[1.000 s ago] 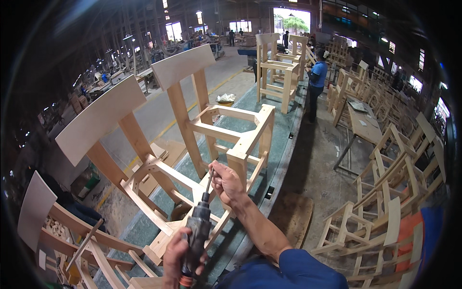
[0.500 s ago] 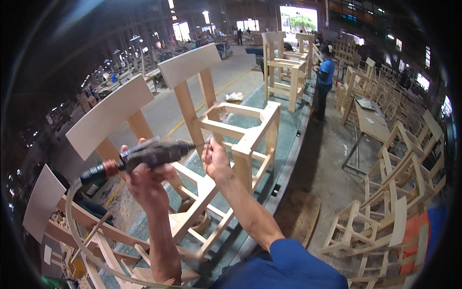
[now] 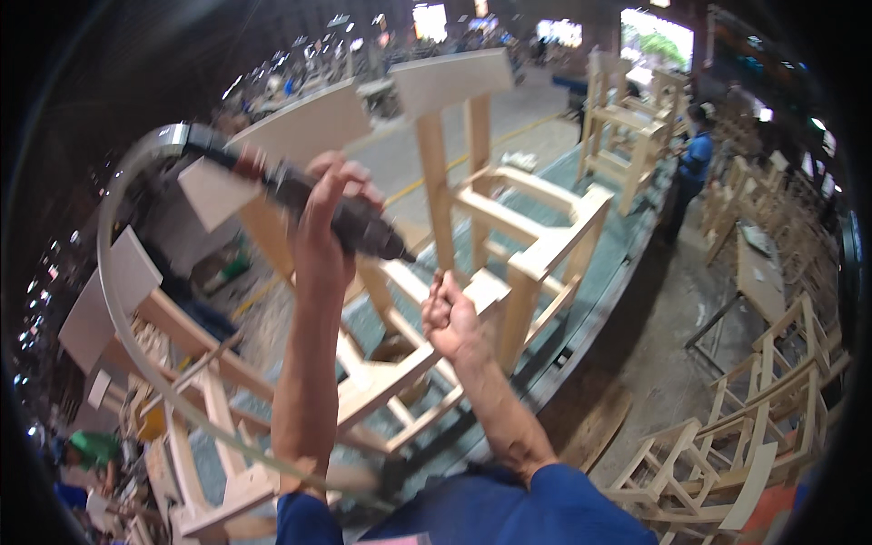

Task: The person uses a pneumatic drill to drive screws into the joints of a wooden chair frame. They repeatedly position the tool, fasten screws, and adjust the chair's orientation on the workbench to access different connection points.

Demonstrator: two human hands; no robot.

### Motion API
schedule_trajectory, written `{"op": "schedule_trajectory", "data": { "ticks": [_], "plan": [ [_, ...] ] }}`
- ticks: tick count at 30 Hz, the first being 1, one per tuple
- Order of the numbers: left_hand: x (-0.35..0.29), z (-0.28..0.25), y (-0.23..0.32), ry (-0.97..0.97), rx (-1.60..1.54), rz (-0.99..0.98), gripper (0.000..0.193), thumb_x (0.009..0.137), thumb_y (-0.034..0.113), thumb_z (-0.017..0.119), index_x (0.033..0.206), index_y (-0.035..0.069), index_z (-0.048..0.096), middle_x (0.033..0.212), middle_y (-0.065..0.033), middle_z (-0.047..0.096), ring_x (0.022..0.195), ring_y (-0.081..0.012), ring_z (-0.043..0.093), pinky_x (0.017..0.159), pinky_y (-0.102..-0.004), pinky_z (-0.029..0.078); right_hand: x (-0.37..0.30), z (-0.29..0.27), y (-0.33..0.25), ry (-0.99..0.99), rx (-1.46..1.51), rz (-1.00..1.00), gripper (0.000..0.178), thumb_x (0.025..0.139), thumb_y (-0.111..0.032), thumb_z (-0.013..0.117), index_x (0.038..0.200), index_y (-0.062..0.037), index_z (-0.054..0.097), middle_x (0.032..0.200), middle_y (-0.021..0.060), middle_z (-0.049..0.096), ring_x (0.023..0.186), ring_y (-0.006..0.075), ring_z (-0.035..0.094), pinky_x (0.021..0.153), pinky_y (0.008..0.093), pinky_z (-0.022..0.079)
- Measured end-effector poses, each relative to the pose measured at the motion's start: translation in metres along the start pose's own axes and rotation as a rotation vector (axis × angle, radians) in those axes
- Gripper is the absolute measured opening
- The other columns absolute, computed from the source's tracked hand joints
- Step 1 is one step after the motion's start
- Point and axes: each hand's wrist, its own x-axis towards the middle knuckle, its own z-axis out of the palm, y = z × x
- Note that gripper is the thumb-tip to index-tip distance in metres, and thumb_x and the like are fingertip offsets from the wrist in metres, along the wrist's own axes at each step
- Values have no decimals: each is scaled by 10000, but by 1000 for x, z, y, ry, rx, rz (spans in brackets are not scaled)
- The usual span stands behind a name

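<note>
You're rocking a deep-blue fabric shirt, sleeves cut short, forearms and hands bare, with a pale pinkish patch up front that's too blurry to make out.

A furniture workshop is indicated: unfinished chair frames are stood on a green counter beyond the right grip; further frames are massed rightward.

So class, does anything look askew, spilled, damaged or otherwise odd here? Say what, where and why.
Nothing clearly stands out. The pale wooden chair beyond the right hand stands upright on the long green worktop, and the translucent hose curves smoothly from the black handheld power tool in the left hand. Blur could hide small damage.
</note>
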Motion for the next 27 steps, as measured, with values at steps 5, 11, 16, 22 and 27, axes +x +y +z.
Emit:
{"op": "schedule_trajectory", "data": {
  "ticks": [5,11,16,22,27],
  "plan": [
    [20,2,11,-60,92,-218,248,900,256,601,937,11,594,860,-113,630,713,-209,633,679,-323,522,-12,-9,22,7,92,230,267,979,-298,579,1004,-38,637,685,-31,501,502,41,359,390,167,288],
    [44,-9,-5,65,286,-348,310,781,273,727,883,3,613,709,-120,633,544,-193,627,515,-309,519,-68,-18,56,62,-109,503,374,958,-460,564,1022,-94,610,619,-83,432,464,18,337,374,153,237],
    [53,-19,-57,23,460,-532,543,791,486,761,923,-10,585,720,-112,619,559,-179,630,523,-322,541,-108,-93,66,271,-332,566,464,879,-473,674,1069,-57,603,712,-72,437,573,21,341,452,169,241],
    [49,-36,-122,-99,672,-774,693,782,681,665,847,5,524,718,-105,596,572,-169,626,494,-322,557,-78,-103,75,107,-676,375,638,762,-553,754,1089,-32,584,757,-64,449,610,30,368,494,191,294],
    [44,-39,-159,-181,820,-916,715,783,732,607,855,23,549,729,-116,617,573,-173,635,520,-320,561,-51,-110,68,37,-756,374,660,739,-441,837,1133,34,603,1019,108,657,959,191,600,842,306,479]
  ]
}}
